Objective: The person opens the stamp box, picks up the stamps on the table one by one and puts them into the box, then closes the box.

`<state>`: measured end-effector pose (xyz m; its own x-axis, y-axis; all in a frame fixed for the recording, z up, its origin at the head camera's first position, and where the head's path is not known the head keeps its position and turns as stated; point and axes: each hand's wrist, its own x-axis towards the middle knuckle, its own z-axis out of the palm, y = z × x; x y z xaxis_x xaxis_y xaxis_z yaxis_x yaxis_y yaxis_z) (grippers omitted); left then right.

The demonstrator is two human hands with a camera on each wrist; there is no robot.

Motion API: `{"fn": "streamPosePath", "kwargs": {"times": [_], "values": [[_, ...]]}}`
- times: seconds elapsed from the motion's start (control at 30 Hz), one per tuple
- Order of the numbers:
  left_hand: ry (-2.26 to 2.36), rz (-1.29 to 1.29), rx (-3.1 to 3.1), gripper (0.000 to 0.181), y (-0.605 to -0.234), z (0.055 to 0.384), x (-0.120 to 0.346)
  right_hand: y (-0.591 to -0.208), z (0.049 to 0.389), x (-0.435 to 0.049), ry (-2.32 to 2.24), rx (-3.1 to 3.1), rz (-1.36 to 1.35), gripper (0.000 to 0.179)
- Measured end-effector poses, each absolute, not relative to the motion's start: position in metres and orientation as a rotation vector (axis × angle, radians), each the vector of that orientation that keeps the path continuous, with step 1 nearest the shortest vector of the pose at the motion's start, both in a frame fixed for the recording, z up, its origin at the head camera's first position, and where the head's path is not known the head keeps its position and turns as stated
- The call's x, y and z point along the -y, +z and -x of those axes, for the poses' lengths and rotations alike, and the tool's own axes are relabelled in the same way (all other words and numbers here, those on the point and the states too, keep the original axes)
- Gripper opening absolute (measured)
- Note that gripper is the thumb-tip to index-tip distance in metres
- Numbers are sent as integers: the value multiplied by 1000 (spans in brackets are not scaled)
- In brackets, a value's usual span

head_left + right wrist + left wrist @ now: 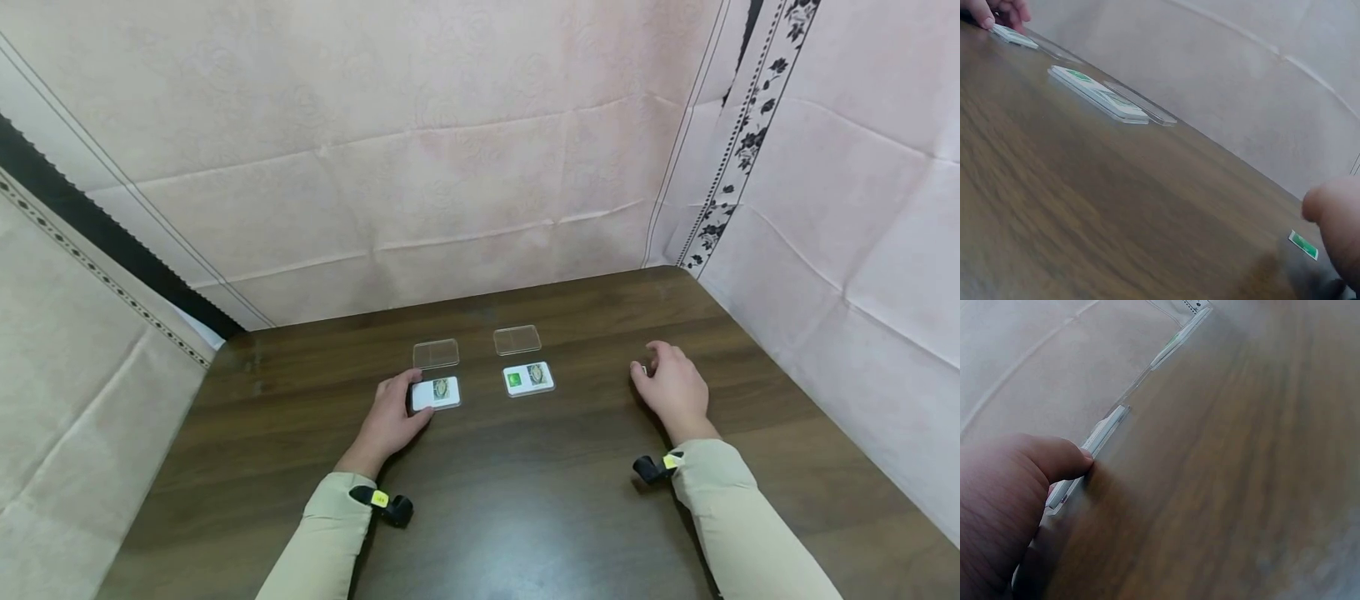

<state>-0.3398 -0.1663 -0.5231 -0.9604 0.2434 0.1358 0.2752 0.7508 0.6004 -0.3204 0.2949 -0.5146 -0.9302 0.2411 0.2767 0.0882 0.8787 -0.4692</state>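
In the head view my left hand (392, 410) grips a white card in a clear case (423, 395) at its left end, thumb on the near edge. The left wrist view shows the thumb (1069, 457) pressed against the side of the case. The card bears one printed square picture on its right half. My right hand (673, 385) is over the table at the right, fingers loosely bent, thumb and forefinger apart. Beside its thumb lies a small green-and-white rectangular piece (1304, 245). The other right fingers are hidden in the right wrist view.
A second cased white card (528, 379), with a green square and a printed picture, lies between the hands. Behind the cards lie two clear plastic lids (436, 354), (517, 340). Pale cloth (450, 167) hangs beyond the brown table (495, 483).
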Motion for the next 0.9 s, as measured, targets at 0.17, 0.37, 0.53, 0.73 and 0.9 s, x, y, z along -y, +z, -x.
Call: {"fn": "streamPosePath", "kwargs": {"times": [0.17, 0.37, 0.53, 0.73, 0.9], "values": [[-994, 428, 2894, 64, -522, 340, 166, -514, 318, -294, 648, 2779, 270, 56], [-989, 435, 2890, 65, -522, 340, 166, -513, 317, -291, 629, 2778, 266, 55], [-982, 430, 2898, 65, -524, 341, 166, -512, 317, -289, 639, 2773, 259, 52], [-981, 426, 2902, 65, -524, 340, 166, -512, 317, -288, 654, 2772, 238, 48], [-994, 429, 2895, 64, -523, 340, 166, -510, 317, -286, 651, 2784, 250, 49]]}}
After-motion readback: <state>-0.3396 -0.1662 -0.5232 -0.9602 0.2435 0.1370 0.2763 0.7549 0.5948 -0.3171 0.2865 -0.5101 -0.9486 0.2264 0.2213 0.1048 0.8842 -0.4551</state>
